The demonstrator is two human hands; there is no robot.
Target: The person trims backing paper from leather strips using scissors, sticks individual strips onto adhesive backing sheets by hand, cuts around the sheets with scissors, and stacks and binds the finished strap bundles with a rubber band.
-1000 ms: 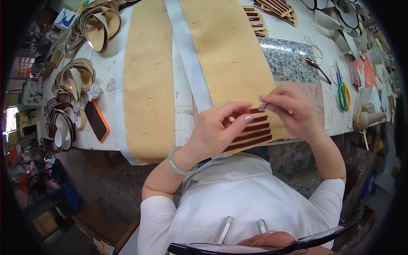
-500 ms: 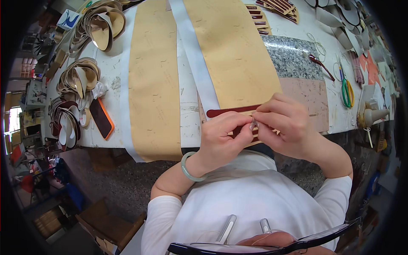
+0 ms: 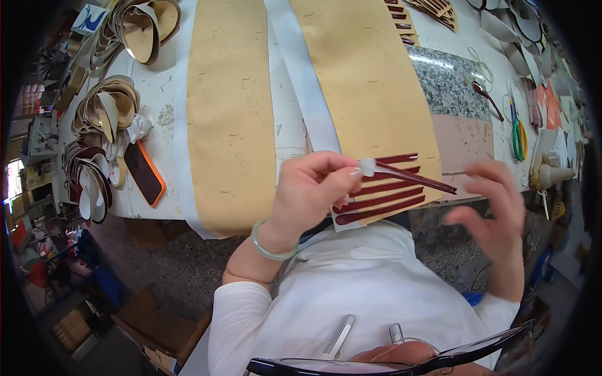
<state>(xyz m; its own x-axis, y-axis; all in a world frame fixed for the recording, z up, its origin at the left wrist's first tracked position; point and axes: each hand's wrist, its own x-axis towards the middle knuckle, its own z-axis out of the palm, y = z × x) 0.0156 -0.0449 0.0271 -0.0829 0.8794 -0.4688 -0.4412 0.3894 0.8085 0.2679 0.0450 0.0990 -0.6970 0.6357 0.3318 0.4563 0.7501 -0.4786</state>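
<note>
My left hand [image 3: 307, 191], with a pale green bangle on its wrist, pinches one end of a narrow dark red strap [image 3: 421, 180]. A whitish, translucent piece [image 3: 367, 167] sits at that end, by my thumb and fingertip; its kind I cannot make out. The strap points right and slightly down, above several similar dark red strips [image 3: 392, 204] lying side by side on a tan sheet [image 3: 370, 88]. To the right of the strap's free end, my right hand [image 3: 492, 210] is apart from everything, its fingers spread and somewhat blurred.
A second tan sheet [image 3: 229, 125] hangs over the table's front edge. Left of it lie an orange-edged phone [image 3: 144, 174] and coiled strips [image 3: 108, 109]. A speckled stone slab [image 3: 448, 81], scissors [image 3: 519, 139] and a dark red strap [image 3: 488, 100] lie at the right.
My hands were together over the strips; now the right has moved away to the right and opened. The left has shifted slightly left, and the strap in it shows along its length.
</note>
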